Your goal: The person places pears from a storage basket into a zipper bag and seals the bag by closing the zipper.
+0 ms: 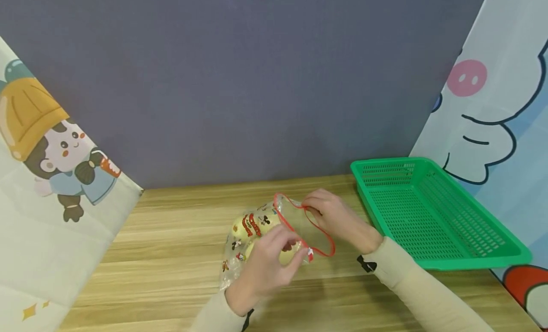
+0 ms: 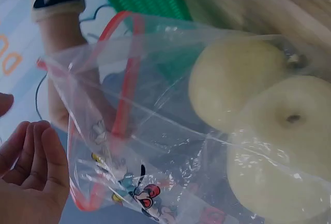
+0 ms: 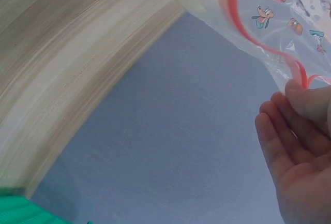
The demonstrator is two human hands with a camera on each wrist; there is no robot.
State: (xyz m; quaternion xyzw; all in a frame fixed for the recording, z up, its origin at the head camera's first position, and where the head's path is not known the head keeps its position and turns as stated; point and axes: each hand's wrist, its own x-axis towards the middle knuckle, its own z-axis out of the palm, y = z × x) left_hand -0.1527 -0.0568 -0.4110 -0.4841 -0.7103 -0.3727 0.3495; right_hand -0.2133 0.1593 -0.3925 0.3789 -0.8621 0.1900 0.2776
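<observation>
A clear plastic zip bag (image 1: 231,270) with cartoon prints and a red zip edge lies on the table, its mouth spread wide toward the right. Inside it are pale yellow round fruits (image 2: 279,151), one showing a dark stem hollow. My right hand (image 1: 327,213) pinches the red edge between thumb and fingertips, seen closely in the right wrist view. The left hand (image 1: 271,260) hovers at the near side of the mouth, thumb apart from its bent fingers (image 2: 39,157), holding nothing. In the head view it overlaps part of the bag and fruit.
A green plastic basket (image 1: 428,263) with slotted walls stands on the right of the wooden table (image 1: 162,241). Behind the table rises a grey wall (image 1: 257,84). Cartoon-printed sheets hang at left and right.
</observation>
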